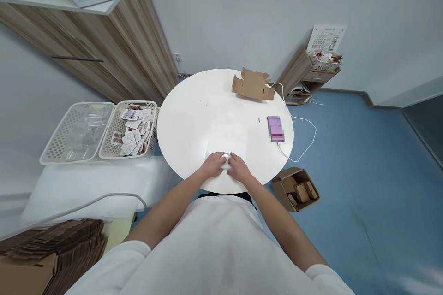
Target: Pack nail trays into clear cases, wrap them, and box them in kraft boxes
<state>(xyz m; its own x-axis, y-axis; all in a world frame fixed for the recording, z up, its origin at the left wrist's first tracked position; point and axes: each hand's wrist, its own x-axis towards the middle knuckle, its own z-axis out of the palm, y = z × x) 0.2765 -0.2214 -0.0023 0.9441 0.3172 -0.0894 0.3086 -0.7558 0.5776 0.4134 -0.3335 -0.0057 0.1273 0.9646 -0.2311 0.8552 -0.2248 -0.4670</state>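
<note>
My left hand (213,164) and my right hand (238,168) meet at the near edge of the round white table (207,115). Both have their fingers curled around a small white object (225,161) held between them; I cannot make out what it is. A partly folded brown cardboard box (253,85) lies at the far side of the table. A purple phone (276,128) lies on the right part of the table, with a white cable (304,124) running off it over the edge.
Two white perforated baskets stand on a low white surface at the left: one (76,131) holds clear plastic, the other (133,130) several small printed packets. An open carton (296,189) with small boxes sits on the blue floor. Flat cardboard (51,249) is stacked bottom left. A wooden cabinet (114,46) stands behind.
</note>
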